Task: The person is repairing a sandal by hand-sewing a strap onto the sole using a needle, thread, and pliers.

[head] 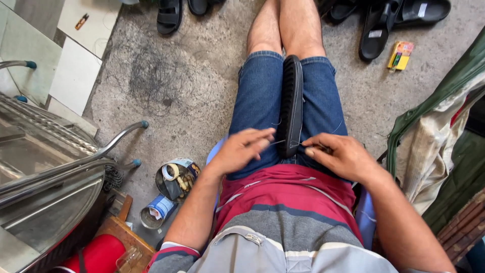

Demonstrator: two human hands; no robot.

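Left hand fingers pinched closed on a thin thread, pulling it out sideways from the shoe sole. Right hand fingers closed on something small and dark at the sole's other side, likely a needle or awl, too small to tell; a faint strand also runs from that side. The sole is black, ribbed, standing on edge, clamped between the thighs on the denim shorts, its near end between the two hands and its far end toward the knees.

Progress, as a judgement: stitching along the sole's edge is under way at the near end. No stitch line can be made out, so how much of the edge is sewn and how much is left cannot be told. The thread is taut on the left side, so one stitch looks mid-pull, not yet drawn tight.

Outward: the person sits over a concrete floor. To the left, an open tin with small bits inside, a second can lying beside it, and curved metal tubing. Black sandals lie ahead to the right, with a small yellow packet near them. Green cloth hangs at the right edge.
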